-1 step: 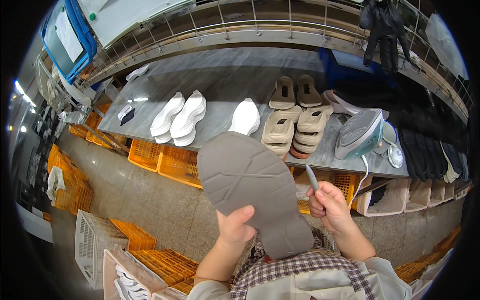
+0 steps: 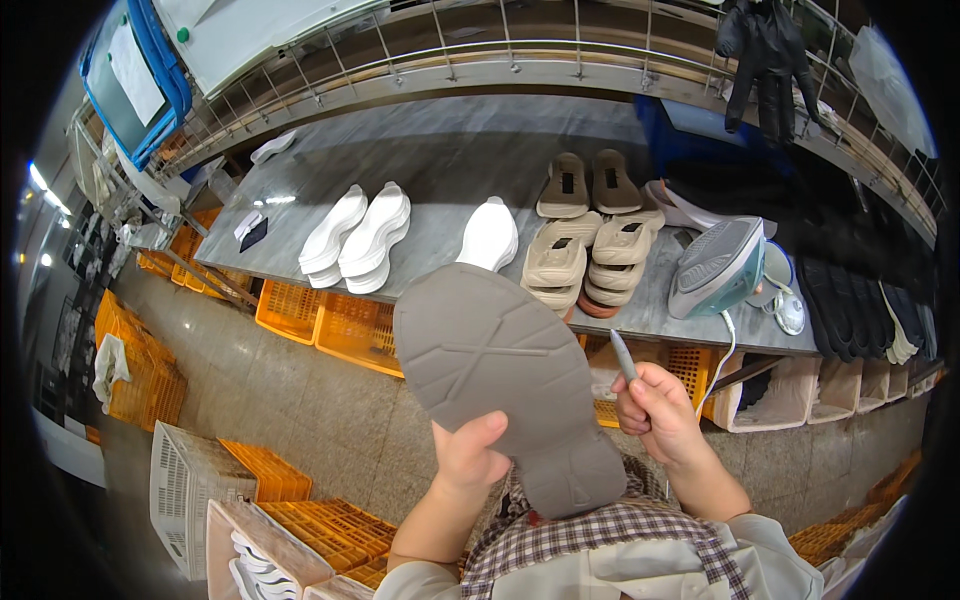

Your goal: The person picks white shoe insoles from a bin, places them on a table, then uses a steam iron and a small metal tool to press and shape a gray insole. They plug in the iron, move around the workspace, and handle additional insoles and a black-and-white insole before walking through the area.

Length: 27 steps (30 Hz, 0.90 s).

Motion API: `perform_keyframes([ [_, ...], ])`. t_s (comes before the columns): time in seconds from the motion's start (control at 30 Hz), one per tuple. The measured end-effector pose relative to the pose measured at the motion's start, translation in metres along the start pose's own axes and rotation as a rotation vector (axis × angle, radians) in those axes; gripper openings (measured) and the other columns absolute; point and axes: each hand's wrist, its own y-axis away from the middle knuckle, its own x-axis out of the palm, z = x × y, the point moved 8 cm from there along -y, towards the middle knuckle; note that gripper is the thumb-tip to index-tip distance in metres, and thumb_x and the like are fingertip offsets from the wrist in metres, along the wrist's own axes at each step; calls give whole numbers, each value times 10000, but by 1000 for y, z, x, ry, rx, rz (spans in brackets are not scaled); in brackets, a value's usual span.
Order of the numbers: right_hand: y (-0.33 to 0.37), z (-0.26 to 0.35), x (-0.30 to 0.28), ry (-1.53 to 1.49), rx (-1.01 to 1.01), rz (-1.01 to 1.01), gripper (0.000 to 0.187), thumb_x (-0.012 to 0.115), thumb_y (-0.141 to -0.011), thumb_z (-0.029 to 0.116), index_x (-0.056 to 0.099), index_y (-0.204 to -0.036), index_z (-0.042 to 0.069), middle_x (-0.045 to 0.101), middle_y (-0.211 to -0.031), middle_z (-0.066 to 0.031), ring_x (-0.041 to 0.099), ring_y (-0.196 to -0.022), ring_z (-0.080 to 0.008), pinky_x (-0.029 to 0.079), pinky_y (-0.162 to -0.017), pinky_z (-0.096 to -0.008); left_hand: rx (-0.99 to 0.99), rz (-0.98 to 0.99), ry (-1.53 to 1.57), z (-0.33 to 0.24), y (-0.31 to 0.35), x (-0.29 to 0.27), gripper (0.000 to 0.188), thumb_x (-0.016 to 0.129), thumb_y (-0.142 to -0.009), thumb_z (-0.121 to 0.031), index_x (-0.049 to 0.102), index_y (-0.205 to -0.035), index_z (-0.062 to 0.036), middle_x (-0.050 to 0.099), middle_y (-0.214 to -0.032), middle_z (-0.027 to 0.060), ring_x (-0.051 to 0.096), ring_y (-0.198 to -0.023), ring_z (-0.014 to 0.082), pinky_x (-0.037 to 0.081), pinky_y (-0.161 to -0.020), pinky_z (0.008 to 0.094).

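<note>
My left hand (image 2: 472, 452) grips a large grey-brown shoe sole (image 2: 490, 350) by its edge, thumb on the near face. The sole is tilted up in front of my apron, its face marked with a cross and shallow lines. Between the fingers of my right hand (image 2: 655, 412) is a slim grey pen (image 2: 622, 355), its pointed end up, apart from the sole. Behind the sole's upper end, a white sole (image 2: 490, 235) lies on the grey bench (image 2: 420, 150). A pair of white soles (image 2: 375, 240) is farther left, and stacked beige shoe uppers or soles (image 2: 560, 255) stand to the right.
A steam iron (image 2: 715, 265) rests on its heel at the bench's right, its white cord (image 2: 722, 360) hanging over the front edge. Yellow crates (image 2: 360, 335) stand under the bench; more crates (image 2: 330, 525) are at my left. Black gloves (image 2: 770, 70) hang from the wire rack.
</note>
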Motion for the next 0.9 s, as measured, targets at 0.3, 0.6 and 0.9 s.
perform_keyframes([
  [0.3, 4, 6, -10, -27, -18, -18, 178, 481, -947, 182, 543, -971, 17, 377, -604, 48, 301, -504, -37, 227, -453, -185, -8, 7, -19, 8, -6, 9, 615, 603, -714, -103, 377, -1270, 30, 523, -1184, 177, 549, -1060, 315, 471, -890, 437],
  [0.6, 15, 18, -39, -69, -53, -53, 173, 478, -948, 180, 538, -966, 19, 378, -602, 50, 301, -501, -37, 230, -457, -186, -51, 50, -44, 30, -15, 33, 619, 576, -710, -89, 363, -1278, 33, 512, -1192, 187, 541, -1071, 325, 467, -902, 453],
  [0.9, 35, 52, -67, 26, -302, -183, 140, 563, -906, 146, 528, -966, 24, 437, -669, 38, 390, -579, -47, 317, -498, -190, -97, 95, -131, 59, -23, 58, 625, 587, -697, -93, 370, -1269, 37, 514, -1182, 194, 539, -1066, 330, 470, -896, 454],
])
